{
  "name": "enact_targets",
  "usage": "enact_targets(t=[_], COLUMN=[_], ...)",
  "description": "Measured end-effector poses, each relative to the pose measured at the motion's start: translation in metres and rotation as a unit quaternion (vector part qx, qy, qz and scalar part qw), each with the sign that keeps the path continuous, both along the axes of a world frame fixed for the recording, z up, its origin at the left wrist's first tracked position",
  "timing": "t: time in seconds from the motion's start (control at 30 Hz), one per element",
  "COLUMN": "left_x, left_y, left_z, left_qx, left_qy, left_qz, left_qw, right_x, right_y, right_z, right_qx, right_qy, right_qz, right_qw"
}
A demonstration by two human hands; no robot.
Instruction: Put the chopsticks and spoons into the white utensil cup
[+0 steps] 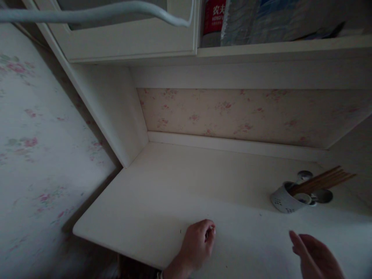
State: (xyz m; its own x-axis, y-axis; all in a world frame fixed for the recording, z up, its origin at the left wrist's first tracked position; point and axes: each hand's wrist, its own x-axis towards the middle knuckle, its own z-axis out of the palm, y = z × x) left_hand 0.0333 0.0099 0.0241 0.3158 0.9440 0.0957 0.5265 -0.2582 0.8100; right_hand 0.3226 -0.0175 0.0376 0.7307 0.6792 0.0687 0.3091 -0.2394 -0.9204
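Note:
My left hand (198,243) is closed in a fist just above or on the white desk (174,182). Something small and dark shows between its curled fingers, too indistinct to name. Over the front right of the desk is my right hand (316,255), cut off by the lower edge of the view. Its fingers are loosely bent and apart from the thumb, with nothing visible in them. Beyond it stands a white perforated utensil holder (286,201), tilted in view. Wooden chopsticks (322,180) and metal spoons (322,195) stick out of it.
A few dark specks lie on the desk. Overhead are a cabinet door (130,42) and a shelf (276,46) holding a red-labelled package (214,17) and plastic-wrapped goods (247,23). A white bar (101,13) crosses the upper left. Floral wallpaper (37,155) covers the left wall.

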Motion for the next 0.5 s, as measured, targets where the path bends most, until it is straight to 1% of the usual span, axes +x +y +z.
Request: enact_targets(t=[0.07, 0.1, 0.17, 0.23, 0.3, 0.37, 0.43, 0.5], left_x=[0.000, 0.000, -0.001, -0.001, -0.001, -0.001, -0.002, -0.002], left_y=[0.000, -0.001, -0.001, -0.002, -0.001, -0.001, 0.000, 0.000], left_z=[0.000, 0.001, 0.003, 0.006, 0.007, 0.007, 0.004, 0.001], left_qx=[-0.008, -0.010, -0.012, -0.010, -0.013, -0.015, -0.017, -0.016], left_qy=[-0.006, -0.008, -0.005, 0.005, 0.013, 0.003, -0.021, -0.040], left_qz=[0.003, 0.003, 0.005, 0.007, 0.006, 0.000, -0.005, -0.006], left_qw=[1.000, 1.000, 1.000, 1.000, 1.000, 1.000, 1.000, 0.999], right_x=[-0.025, -0.039, -0.069, -0.099, -0.126, -0.146, -0.159, -0.163], right_y=[-0.009, -0.011, -0.011, -0.008, -0.003, 0.002, 0.006, 0.008], right_z=[-0.001, -0.001, -0.001, -0.004, -0.010, -0.017, -0.026, -0.033], right_qx=[-0.043, -0.050, -0.048, -0.036, -0.021, -0.016, -0.013, -0.010], right_qy=[0.024, 0.034, 0.045, 0.058, 0.071, 0.073, 0.055, 0.028], right_qz=[0.060, 0.099, 0.194, 0.274, 0.320, 0.353, 0.375, 0.383], right_qw=[0.997, 0.993, 0.979, 0.959, 0.945, 0.933, 0.925, 0.923])
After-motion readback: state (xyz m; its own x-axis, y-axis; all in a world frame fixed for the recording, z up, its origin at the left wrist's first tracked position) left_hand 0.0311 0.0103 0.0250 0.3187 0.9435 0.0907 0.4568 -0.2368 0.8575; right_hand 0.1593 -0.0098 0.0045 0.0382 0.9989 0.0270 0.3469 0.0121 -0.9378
